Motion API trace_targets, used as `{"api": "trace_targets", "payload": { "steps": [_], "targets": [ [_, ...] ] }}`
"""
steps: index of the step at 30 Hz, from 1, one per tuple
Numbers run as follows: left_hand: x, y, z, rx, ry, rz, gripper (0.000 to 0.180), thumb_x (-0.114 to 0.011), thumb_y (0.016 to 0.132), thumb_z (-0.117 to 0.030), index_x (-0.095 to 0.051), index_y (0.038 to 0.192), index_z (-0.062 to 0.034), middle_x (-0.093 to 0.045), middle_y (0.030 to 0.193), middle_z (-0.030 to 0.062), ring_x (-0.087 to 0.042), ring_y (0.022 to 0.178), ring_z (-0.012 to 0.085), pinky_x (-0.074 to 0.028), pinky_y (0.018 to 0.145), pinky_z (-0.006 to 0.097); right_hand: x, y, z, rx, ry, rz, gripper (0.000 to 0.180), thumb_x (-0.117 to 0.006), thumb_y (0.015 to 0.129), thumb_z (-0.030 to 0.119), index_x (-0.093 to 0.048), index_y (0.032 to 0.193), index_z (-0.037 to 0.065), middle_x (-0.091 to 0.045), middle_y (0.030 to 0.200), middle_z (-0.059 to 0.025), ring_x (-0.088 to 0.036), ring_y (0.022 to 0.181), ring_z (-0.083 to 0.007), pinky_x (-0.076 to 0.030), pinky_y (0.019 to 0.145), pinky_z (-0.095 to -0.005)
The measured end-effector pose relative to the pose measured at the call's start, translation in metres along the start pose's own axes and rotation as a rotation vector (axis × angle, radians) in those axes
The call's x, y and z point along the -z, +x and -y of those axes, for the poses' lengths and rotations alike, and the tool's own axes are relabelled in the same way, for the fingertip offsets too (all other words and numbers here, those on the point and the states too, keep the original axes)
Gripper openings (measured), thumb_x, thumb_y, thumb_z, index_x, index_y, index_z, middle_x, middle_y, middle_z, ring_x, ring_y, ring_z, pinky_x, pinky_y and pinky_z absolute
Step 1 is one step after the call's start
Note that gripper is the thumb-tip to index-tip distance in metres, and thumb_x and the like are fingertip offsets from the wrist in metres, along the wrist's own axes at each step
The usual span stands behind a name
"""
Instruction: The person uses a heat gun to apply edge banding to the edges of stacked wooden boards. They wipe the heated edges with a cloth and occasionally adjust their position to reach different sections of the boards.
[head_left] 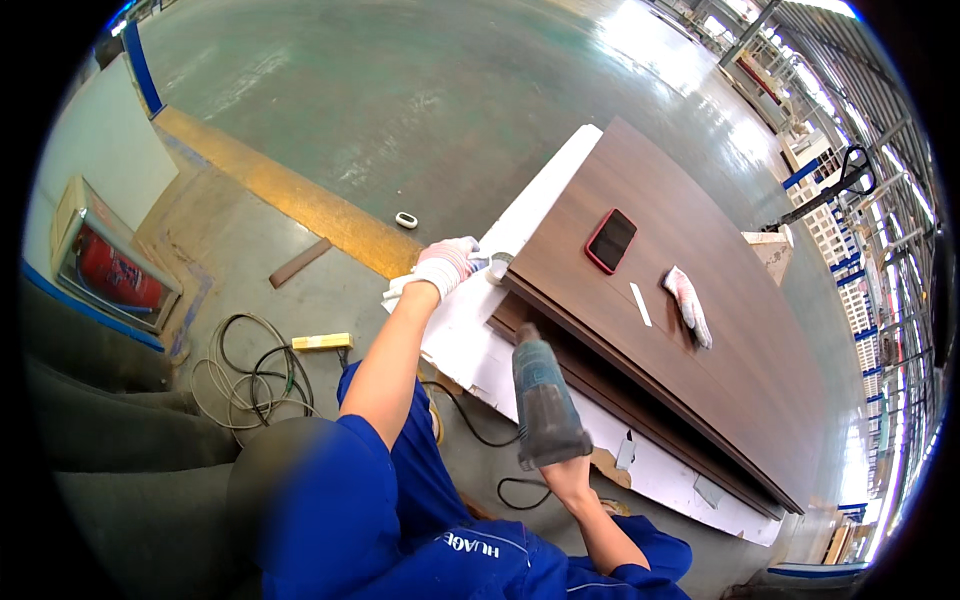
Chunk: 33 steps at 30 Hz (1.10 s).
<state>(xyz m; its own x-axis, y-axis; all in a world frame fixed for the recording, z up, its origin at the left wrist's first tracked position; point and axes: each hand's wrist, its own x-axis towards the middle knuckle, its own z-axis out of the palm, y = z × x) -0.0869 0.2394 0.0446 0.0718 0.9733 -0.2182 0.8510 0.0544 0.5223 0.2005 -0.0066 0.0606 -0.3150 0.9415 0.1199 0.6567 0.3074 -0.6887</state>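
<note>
My right hand (568, 478) is wrapped round the grip of a heat gun (546, 400) with a teal and dark body. Its metal nozzle points away from me, beside the near edge of a stack of dark brown panels (640, 170). My left hand (447, 266), in a white and pinkish work glove, is closed near the left corner of the stack. A short greyish piece (499, 264) shows between that glove and the corner; what the fingers hold is unclear. On the top panel lie a red-edged phone (611, 241), a second glove (687, 307) and a white strip (640, 304).
White sheeting (480, 365) lies under the panels. Coiled cables (250, 380) and a yellow power strip (322, 342) are on the floor at left, near a brown offcut (300, 263). A red extinguisher (115, 272) stands in a box. A pallet jack handle (850, 185) rises at far right.
</note>
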Motion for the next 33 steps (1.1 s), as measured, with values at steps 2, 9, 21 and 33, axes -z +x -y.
{"api": "trace_targets", "payload": {
  "steps": [2, 9, 21, 33],
  "targets": [
    [-0.003, 0.004, 0.001, -0.005, 0.021, 0.03, 0.038, -0.063, 0.082, -0.02, -0.06, 0.119, -0.0138, -0.064, 0.112, 0.0145, -0.061, 0.1, 0.0319, -0.049, 0.087, 0.038, 0.002, 0.02, 0.033, 0.088, 0.049, -0.226, 0.04, -0.063, 0.068, 0.002, -0.064, 0.108, 0.002, -0.064, 0.103, -0.0176, -0.06, 0.094, -0.0337, -0.047, 0.083, -0.0393],
    [-0.005, 0.008, -0.004, -0.029, 0.004, 0.004, 0.041, -0.062, 0.084, -0.033, -0.06, 0.12, -0.0139, -0.064, 0.114, 0.0132, -0.06, 0.104, 0.032, -0.048, 0.089, 0.038, -0.01, 0.036, 0.012, 0.069, 0.037, -0.239, 0.047, -0.067, 0.066, 0.01, -0.061, 0.112, -0.001, -0.062, 0.107, -0.0201, -0.059, 0.097, -0.0374, -0.047, 0.084, -0.0409],
    [0.002, 0.005, -0.008, 0.012, 0.046, 0.03, 0.042, -0.06, 0.085, -0.036, -0.059, 0.122, -0.0147, -0.063, 0.115, 0.0124, -0.06, 0.105, 0.0301, -0.048, 0.09, 0.038, -0.021, 0.055, 0.011, -0.104, 0.258, -0.131, 0.044, -0.06, 0.07, 0.005, -0.055, 0.114, -0.003, -0.058, 0.109, -0.0166, -0.055, 0.098, -0.0307, -0.043, 0.086, -0.0378],
    [-0.002, 0.014, -0.008, 0.035, 0.042, 0.047, 0.039, -0.062, 0.084, -0.025, -0.059, 0.122, -0.0137, -0.065, 0.112, 0.0137, -0.062, 0.102, 0.0309, -0.049, 0.088, 0.039, -0.03, 0.079, 0.021, 0.111, 0.217, -0.279, 0.042, -0.064, 0.068, 0.005, -0.063, 0.109, -0.002, -0.066, 0.104, -0.0162, -0.062, 0.094, -0.0314, -0.047, 0.085, -0.037]
  ]
}}
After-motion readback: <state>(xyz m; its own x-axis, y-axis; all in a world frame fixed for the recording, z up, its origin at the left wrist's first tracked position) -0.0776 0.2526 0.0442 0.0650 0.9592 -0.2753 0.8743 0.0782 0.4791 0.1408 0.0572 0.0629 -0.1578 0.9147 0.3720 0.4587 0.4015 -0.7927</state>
